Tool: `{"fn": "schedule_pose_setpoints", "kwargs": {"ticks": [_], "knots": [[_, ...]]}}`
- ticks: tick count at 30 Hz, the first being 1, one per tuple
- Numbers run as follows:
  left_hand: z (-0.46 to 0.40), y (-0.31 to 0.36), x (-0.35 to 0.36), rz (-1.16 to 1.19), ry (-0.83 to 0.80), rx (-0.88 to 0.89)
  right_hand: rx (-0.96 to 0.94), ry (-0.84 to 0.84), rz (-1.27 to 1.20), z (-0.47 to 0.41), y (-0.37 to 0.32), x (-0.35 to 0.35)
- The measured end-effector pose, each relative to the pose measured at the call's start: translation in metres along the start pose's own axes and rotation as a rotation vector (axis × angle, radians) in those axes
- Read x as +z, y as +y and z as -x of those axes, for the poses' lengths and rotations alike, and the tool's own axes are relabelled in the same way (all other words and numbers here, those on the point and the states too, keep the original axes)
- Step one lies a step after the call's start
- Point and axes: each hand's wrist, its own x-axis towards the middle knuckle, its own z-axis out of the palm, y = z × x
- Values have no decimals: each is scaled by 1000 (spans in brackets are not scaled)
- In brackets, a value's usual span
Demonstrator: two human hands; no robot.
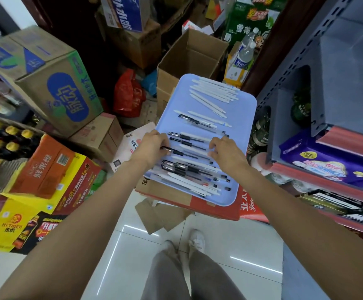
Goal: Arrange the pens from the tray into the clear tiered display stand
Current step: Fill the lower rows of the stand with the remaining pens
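A pale blue tray [244, 105] lies on a red carton in front of me. Several white pens [214, 93] are spread over its far end. Clear pens with black grips [189, 167] are mixed with white ones nearer me. My left hand [152, 146] is over the tray's left edge, fingers curled round the tip end of a black-grip pen [176, 152]. My right hand [224, 150] hovers over the other ends of the middle pens, fingers curled down onto them; whether it grips one is hidden. The clear display stand is barely seen, perhaps at the right edge.
Grey metal shelving [319, 68] with purple packs [319, 161] stands close on the right. An open cardboard box [189, 55] sits behind the tray. Stacked drink cartons [52, 87] fill the left. White floor tiles [120, 256] and my feet are below.
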Motion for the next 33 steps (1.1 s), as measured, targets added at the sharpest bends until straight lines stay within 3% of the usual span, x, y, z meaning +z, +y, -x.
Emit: {"fn": "schedule_pose_setpoints", "kwargs": {"ticks": [3,8,11,14,18,23,26,29,33], "knots": [[8,-1,-6,377,10,-59,29,-15,-106,-3,-3,-3],[22,1,-5,992,20,-312,36,-10,-246,0,-3,-3],[23,5,-5,1226,74,-415,34,63,-403,10,-4,-2],[21,19,-11,1330,127,-386,43,102,-598,26,-8,-8],[19,53,-23,1337,159,-300,-12,76,-1041,57,-16,-27],[17,107,-37,1386,90,-108,-15,178,-1180,82,-13,-54],[20,145,-37,1276,-37,41,-20,226,-1217,94,-7,-72],[20,181,-40,1115,-27,122,-9,260,-1104,105,9,-93],[20,236,-42,717,-32,319,-62,516,-934,125,54,-143]]}}
